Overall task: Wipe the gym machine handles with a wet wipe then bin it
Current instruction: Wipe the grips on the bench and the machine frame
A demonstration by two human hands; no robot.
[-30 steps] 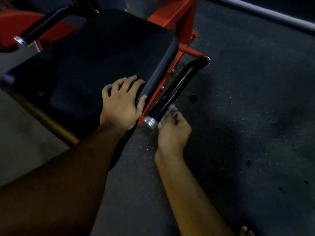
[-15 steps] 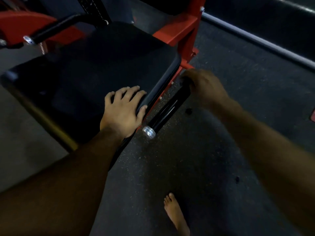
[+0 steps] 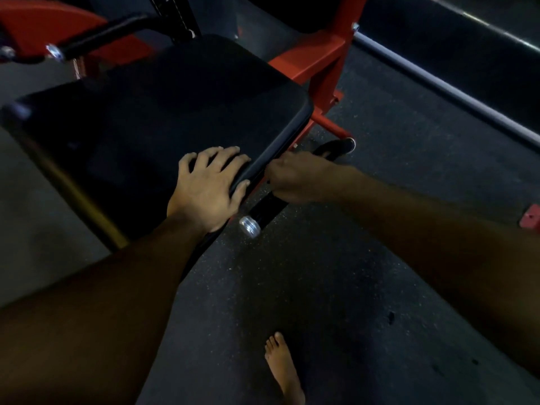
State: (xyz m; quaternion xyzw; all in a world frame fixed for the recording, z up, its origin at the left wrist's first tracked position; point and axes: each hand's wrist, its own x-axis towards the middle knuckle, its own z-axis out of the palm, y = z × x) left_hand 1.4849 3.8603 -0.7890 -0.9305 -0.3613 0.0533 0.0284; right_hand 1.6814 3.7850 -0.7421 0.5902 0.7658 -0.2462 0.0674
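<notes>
Right hand [image 3: 295,179] curled round black handle [image 3: 267,207]; left hand [image 3: 207,185] flat, fingers spread, on seat pad [image 3: 152,112].

The floor [image 3: 336,273] is dark rubber matting flecked with pale specks, with a few darker spots toward the right. A grey rail [image 3: 438,89] runs diagonally across the upper right, and a dark wall panel [image 3: 467,48] lies beyond it. A red steel frame [image 3: 321,57] rises at top centre, its lower tube meeting the floor. A black padded seat [image 3: 146,118] fills the upper left, with a yellowish edge along its near side. A small red piece [image 3: 530,220] lies at the right border. Lighting is dim, leaving most surfaces in shadow.
</notes>
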